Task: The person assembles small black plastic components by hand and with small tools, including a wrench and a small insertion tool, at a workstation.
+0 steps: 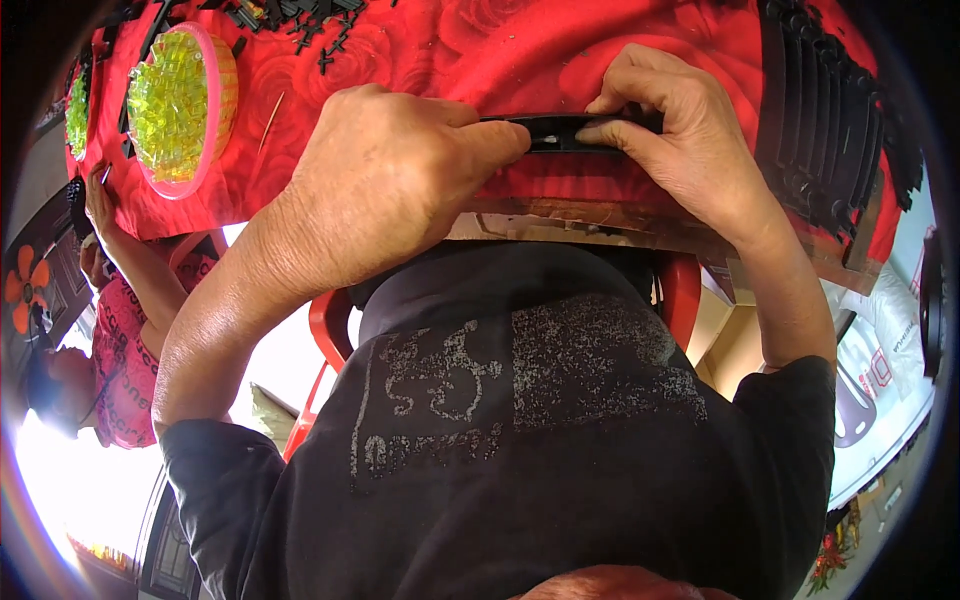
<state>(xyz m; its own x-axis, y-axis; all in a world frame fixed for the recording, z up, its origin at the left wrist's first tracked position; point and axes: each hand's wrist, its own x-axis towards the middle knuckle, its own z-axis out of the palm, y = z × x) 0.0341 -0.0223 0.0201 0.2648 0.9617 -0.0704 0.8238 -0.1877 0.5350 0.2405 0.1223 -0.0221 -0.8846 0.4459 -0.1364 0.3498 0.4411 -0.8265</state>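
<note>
Nearest, beyond the dark shirt (pixel 520 400), the strip (pixel 560 135) is sitting crosswise between the two hands, by the front edge of the red-covered surface (pixel 290 60); whether it is touching the cloth, I cannot tell. The left grip (pixel 395 165) is clasping its left part, thumb lying along the top. The right grip (pixel 690 115) is grasping the right part, thumb pressing near a small pale bit (pixel 549 140) on the strip; the fingers underneath are mostly hiding.

Working well here is likely to mean letting the left grip do the steadying while the right thumb is pressing straight down, not sideways. Holding close to the pale bit should be helping against bending, and leaving it uncovered is helping the eyes.

Farther out, a stack (pixel 815 125) of dark strips is lying to the right, and a pink-rimmed basket (pixel 213 110) is holding yellow-green pieces (pixel 165 110) to the left. Small black parts (pixel 325 40) are lying farthest off.
</note>
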